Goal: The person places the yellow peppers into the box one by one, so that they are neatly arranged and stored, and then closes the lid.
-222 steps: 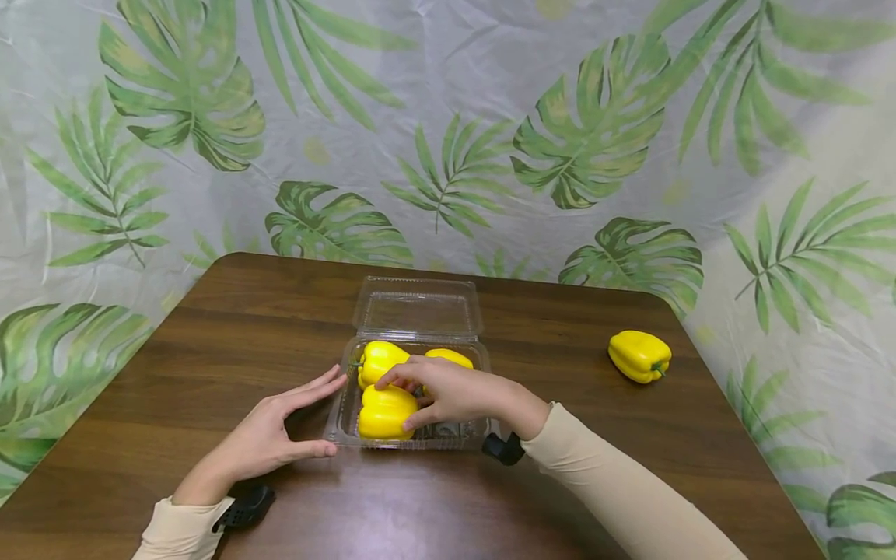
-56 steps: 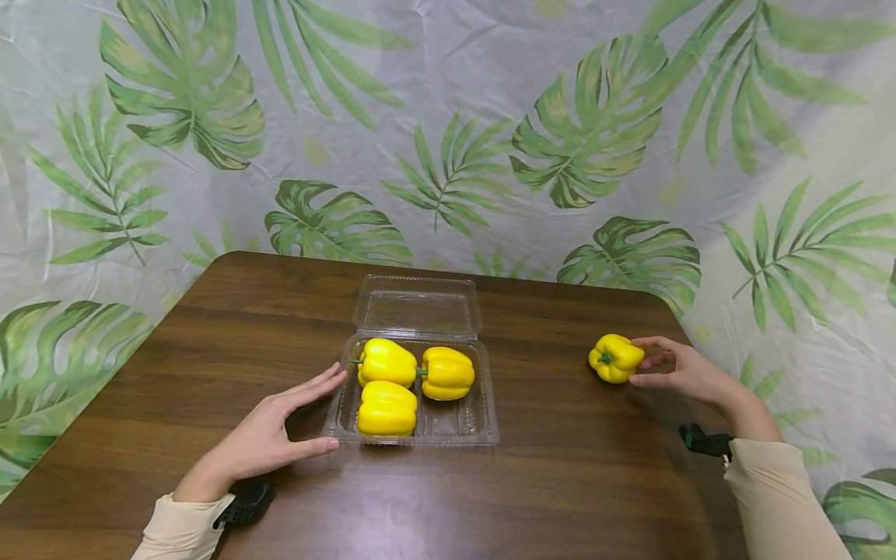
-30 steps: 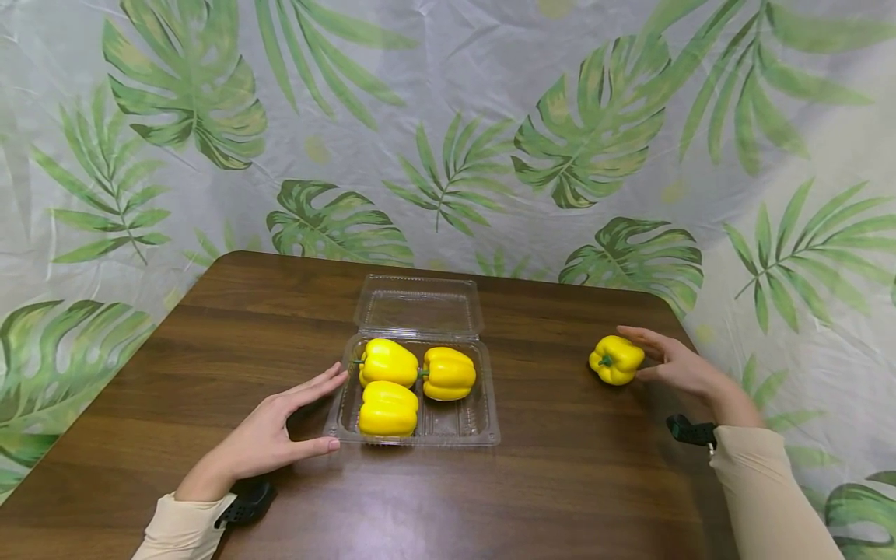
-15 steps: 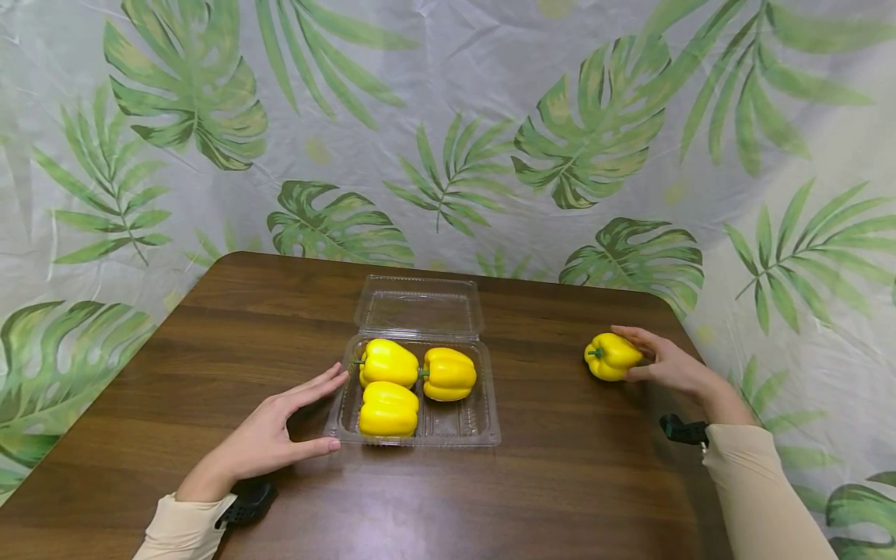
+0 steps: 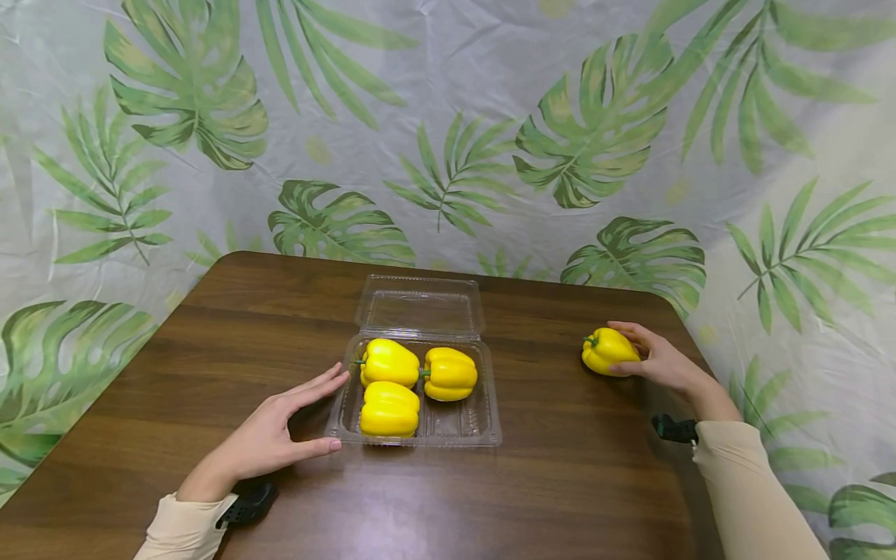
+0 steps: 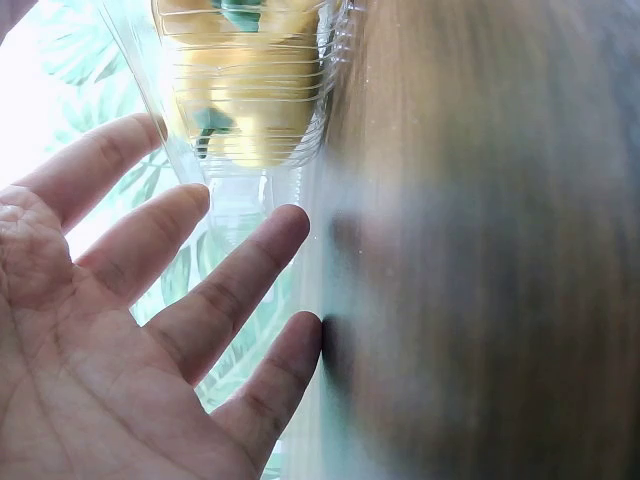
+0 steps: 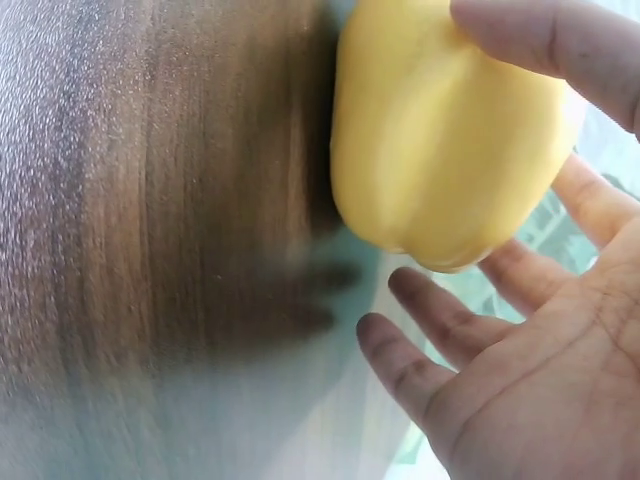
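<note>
At the table's right side my right hand (image 5: 661,358) holds a yellow bell pepper (image 5: 603,351) between thumb and fingers. In the right wrist view the thumb lies over one side of that pepper (image 7: 450,140), and two fingers extend free below it. Whether the pepper touches the table is unclear. My left hand (image 5: 262,439) rests with spread, straight fingers at the left edge of a clear plastic clamshell box (image 5: 490,424). Inside the box lie three more yellow peppers: one at back left (image 5: 390,363), one at front left (image 5: 390,410), one at back right (image 5: 450,374).
The box's lid (image 5: 420,305) lies folded back toward the far edge of the brown wooden table (image 5: 546,482). A leaf-patterned cloth (image 5: 462,78) hangs behind the table. Each wrist wears a black strapped device, seen on the left wrist (image 5: 248,504) and right wrist (image 5: 673,428).
Earlier, my right hand left the box and reached the pepper at the right. Since then the pepper has turned, its stem now pointing left, and my thumb has come over it. The left hand stays put.
</note>
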Demonstrator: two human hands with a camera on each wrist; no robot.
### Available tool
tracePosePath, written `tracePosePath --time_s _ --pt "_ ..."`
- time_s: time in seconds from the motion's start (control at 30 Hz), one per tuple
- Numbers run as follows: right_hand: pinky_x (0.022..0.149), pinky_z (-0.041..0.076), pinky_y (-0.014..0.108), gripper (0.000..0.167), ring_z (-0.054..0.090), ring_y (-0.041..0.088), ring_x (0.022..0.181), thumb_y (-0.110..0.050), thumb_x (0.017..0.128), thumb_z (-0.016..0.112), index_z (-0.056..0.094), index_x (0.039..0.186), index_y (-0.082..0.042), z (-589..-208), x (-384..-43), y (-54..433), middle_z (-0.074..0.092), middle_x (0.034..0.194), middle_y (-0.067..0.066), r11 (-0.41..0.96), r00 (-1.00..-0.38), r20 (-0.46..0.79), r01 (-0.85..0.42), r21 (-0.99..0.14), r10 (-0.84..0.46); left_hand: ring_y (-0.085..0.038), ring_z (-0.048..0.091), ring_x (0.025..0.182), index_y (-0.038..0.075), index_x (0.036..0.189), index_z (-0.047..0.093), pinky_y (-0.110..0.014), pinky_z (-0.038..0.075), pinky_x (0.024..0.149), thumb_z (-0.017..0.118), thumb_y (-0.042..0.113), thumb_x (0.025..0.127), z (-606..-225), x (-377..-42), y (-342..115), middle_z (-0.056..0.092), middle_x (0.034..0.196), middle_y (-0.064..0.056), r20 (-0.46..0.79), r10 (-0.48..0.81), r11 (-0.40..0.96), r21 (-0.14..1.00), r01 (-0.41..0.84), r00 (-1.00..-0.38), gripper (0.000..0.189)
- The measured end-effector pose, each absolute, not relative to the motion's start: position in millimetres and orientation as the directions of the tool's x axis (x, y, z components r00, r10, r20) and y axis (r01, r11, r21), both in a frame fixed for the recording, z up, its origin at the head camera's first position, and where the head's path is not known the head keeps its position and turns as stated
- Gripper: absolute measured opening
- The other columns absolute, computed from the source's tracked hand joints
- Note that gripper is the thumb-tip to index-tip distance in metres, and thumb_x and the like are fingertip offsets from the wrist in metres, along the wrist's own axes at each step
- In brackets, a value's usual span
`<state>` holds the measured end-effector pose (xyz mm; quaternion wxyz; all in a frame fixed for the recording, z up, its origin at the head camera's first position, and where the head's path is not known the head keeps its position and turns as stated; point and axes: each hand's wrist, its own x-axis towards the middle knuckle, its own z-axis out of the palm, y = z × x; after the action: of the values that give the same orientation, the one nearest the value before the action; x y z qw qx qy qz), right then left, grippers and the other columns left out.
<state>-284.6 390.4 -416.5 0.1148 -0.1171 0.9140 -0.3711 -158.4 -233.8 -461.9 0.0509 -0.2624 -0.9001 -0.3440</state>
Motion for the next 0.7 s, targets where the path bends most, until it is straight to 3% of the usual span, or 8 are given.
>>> tracePosePath --time_s 0.37,0.7 --pt "0.091 0.046 0.015 0.087 0.048 0.042 0.141 -0.022 0.098 0.08 0.03 0.169 -0.007 -423.0 -287.3 389.8 0.041 0.166 0.029 0.659 -0.956 -0.096 -0.116 -0.743 -0.277 -0.035 0.05 0.153 0.024 0.163 0.05 -0.059 0.047 0.115 0.089 0.043 0.089 -461.5 -158.5 -233.7 0.043 0.172 -0.002 0.272 0.435 0.622 0.599 0.504 -0.859 0.085" --pt "0.09 0.047 0.013 0.083 0.053 0.041 0.138 -0.025 0.099 0.079 0.035 0.167 -0.007 -424.3 -284.5 387.5 0.048 0.161 0.028 0.667 -0.965 -0.072 -0.119 -0.736 -0.251 -0.035 0.05 0.153 0.023 0.162 0.05 -0.059 0.047 0.116 0.089 0.043 0.089 -460.8 -158.3 -233.3 0.043 0.172 -0.003 0.273 0.434 0.623 0.597 0.505 -0.859 0.085"
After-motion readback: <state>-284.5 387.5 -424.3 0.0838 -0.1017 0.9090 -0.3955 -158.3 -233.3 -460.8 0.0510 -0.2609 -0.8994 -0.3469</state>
